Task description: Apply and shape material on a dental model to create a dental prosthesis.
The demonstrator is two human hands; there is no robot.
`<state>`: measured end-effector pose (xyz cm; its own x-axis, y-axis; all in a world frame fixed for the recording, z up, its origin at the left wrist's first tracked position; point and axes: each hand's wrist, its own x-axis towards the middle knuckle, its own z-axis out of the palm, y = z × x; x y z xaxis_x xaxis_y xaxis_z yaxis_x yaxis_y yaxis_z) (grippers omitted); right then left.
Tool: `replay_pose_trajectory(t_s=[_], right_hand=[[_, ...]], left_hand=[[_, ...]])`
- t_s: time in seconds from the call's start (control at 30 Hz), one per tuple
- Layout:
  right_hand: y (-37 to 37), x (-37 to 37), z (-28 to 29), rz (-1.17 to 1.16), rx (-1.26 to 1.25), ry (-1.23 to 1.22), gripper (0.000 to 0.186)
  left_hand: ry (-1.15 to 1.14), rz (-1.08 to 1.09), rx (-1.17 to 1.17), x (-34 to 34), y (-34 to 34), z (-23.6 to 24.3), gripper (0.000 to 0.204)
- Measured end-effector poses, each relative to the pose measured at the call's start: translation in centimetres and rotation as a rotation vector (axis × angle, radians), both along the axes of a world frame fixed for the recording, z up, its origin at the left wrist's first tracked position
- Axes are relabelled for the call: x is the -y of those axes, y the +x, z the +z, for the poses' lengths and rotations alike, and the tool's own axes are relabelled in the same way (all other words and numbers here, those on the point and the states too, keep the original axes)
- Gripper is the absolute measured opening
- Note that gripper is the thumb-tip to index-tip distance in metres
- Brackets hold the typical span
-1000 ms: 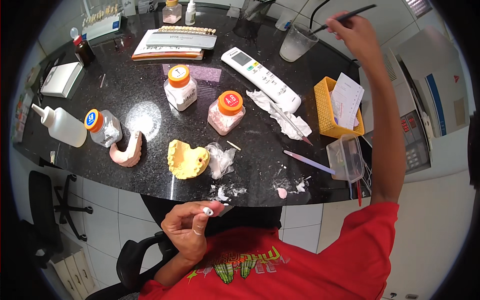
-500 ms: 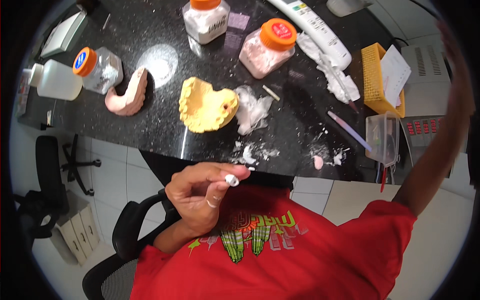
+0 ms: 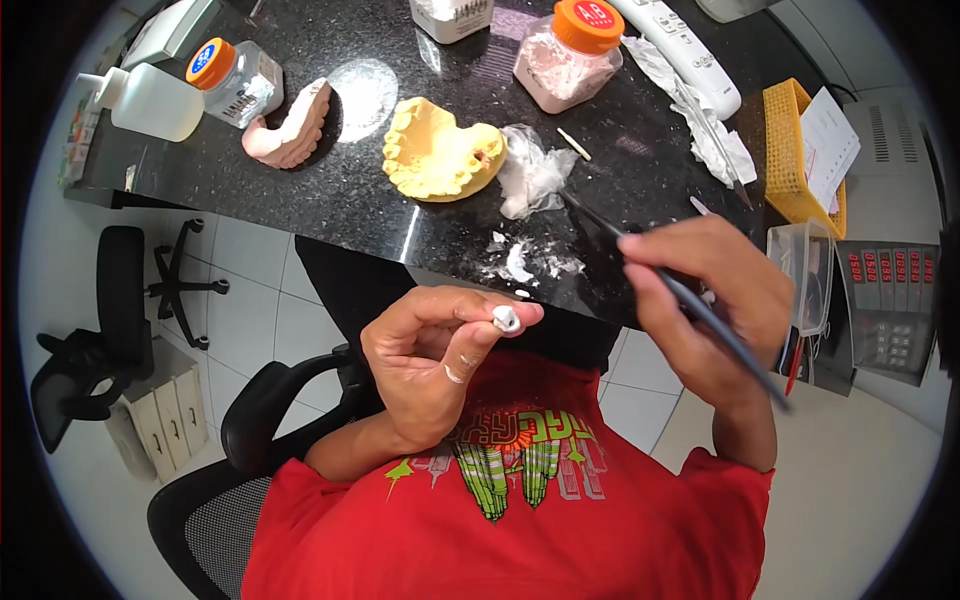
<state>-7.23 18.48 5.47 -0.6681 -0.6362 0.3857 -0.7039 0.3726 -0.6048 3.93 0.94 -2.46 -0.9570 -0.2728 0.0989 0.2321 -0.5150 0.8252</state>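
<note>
left hand (image 3: 432, 365) pinches the white piece (image 3: 507, 319) nearside of the yellow cast (image 3: 437, 150); right hand (image 3: 715, 300) has fingers round the brush (image 3: 718, 325), tip slanting castward

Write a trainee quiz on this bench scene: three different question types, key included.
1. What do the left hand and right hand hold?
2. True or false: the yellow dental model lies to the left of the pink dental model.
3. What colour is the lid on the jar of pinkish powder? A) blue B) orange C) green

Key:
1. Left: a small white piece; right: a dark-handled tool.
2. False.
3. B.
</note>
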Motion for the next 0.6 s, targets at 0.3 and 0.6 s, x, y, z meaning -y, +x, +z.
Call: replay_pose_trajectory(t_s=[0.3,0.6], right_hand=[[3.7,-7.0,-1.1,-0.386,0.362,-0.636,0.020],[3.8,-7.7,-3.8,-0.292,0.289,-0.465,0.022]], left_hand=[[-0.060,-0.075,-0.046,-3.0,-0.2,0.2,0.007],[-0.050,-0.001,-0.022,-5.5,-0.5,-0.1,0.009]])
